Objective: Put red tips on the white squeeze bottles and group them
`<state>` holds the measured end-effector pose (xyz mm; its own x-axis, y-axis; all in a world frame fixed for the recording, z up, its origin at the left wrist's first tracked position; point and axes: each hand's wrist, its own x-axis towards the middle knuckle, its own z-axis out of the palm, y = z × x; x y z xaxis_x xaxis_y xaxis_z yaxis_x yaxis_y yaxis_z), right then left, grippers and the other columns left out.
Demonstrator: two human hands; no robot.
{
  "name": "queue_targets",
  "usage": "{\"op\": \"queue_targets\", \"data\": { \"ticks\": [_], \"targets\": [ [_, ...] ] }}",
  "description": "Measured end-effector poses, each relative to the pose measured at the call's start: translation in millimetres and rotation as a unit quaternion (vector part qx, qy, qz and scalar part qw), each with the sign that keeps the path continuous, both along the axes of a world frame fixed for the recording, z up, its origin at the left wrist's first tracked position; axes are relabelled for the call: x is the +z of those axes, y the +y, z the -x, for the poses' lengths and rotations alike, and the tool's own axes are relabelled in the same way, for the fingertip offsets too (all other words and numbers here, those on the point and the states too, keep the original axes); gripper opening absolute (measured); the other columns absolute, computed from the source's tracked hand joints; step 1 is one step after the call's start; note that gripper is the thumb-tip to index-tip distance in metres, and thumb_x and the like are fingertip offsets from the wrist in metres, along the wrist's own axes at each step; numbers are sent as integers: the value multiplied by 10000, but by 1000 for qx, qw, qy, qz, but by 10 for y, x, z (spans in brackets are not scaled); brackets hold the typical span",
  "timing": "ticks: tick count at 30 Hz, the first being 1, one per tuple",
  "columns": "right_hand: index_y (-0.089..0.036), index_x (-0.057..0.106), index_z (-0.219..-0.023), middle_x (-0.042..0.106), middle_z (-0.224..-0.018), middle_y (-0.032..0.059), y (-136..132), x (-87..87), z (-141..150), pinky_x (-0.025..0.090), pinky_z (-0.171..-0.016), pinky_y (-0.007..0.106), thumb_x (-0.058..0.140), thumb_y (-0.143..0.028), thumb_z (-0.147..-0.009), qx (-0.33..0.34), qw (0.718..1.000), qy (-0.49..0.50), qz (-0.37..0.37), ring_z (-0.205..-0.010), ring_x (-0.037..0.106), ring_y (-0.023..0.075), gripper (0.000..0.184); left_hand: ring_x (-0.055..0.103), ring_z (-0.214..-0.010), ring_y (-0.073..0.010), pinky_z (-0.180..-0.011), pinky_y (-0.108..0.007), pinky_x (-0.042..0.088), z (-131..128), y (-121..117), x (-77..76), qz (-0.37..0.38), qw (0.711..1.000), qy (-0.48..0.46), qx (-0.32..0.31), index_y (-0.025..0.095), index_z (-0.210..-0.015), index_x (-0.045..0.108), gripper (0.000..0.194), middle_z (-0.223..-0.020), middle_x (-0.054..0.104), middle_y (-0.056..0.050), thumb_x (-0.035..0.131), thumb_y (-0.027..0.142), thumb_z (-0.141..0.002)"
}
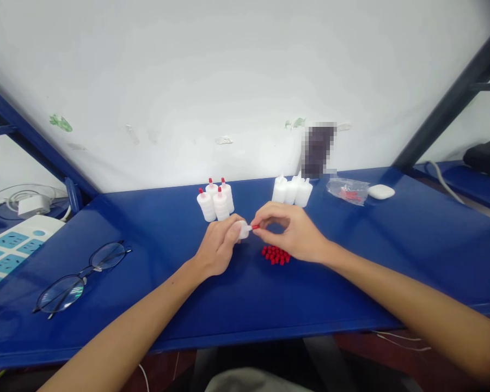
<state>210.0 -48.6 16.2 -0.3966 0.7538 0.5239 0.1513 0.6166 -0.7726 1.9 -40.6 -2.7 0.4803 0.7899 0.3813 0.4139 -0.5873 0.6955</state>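
My left hand [218, 245] is closed round a small white plastic bottle [243, 229], held on its side above the blue table [147, 272]. My right hand [289, 231] pinches a little red cap [255, 226] at the bottle's tip. A heap of loose red caps [275, 254] lies on the table just under my right hand. Behind my hands stand several white bottles with red caps [215, 200], and to their right a group of white bottles without caps [292, 190].
A pair of glasses [81, 277] lies at the front left. A white power strip [8, 250] and a charger with cable sit at the far left. At the back right are a clear bag with red pieces [348, 190] and a white case [380, 191]. Blue frame struts slope up both sides.
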Motion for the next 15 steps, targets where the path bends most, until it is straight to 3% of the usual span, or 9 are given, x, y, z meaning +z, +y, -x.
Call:
{"op": "queue_targets", "data": {
  "ticks": [4, 7, 11, 15],
  "targets": [
    [-178, 684, -879, 712, -858, 43, 152, 19, -163, 579, -751, 330, 756, -327, -757, -38, 993, 53, 97, -763, 670, 161, 206, 533, -621, -154, -649, -291, 407, 2, -2, -9, -3, 999, -14, 39, 156, -683, 604, 584, -661, 597, -30, 223, 440, -1024],
    [-162, 698, -863, 715, -794, 38, 249, 2, -261, 567, -715, 321, 753, -314, -740, -74, 989, -12, 126, -718, 659, 156, 203, 547, -651, -150, -672, -286, 404, -7, -18, 12, -9, 1000, 16, 15, 154, -683, 643, 560, -702, 635, -34, 262, 389, -1021],
    [-158, 703, -855, 704, -765, 30, 279, -62, -254, 554, -699, 310, 705, -224, -752, -85, 983, -109, 120, -695, 640, 147, 123, 548, -641, -150, -661, -287, 394, 4, -29, 22, -9, 999, 45, -21, 158, -761, 663, 535, -696, 634, -24, 231, 353, -1008],
    [-155, 704, -854, 701, -796, 35, 255, -106, -162, 561, -714, 316, 674, -180, -759, -86, 982, -141, 92, -705, 644, 147, 103, 491, -578, -150, -613, -287, 366, 22, -27, 27, -2, 998, 51, -40, 174, -829, 538, 326, -645, 565, 9, 267, 309, -951]
  ]
}}
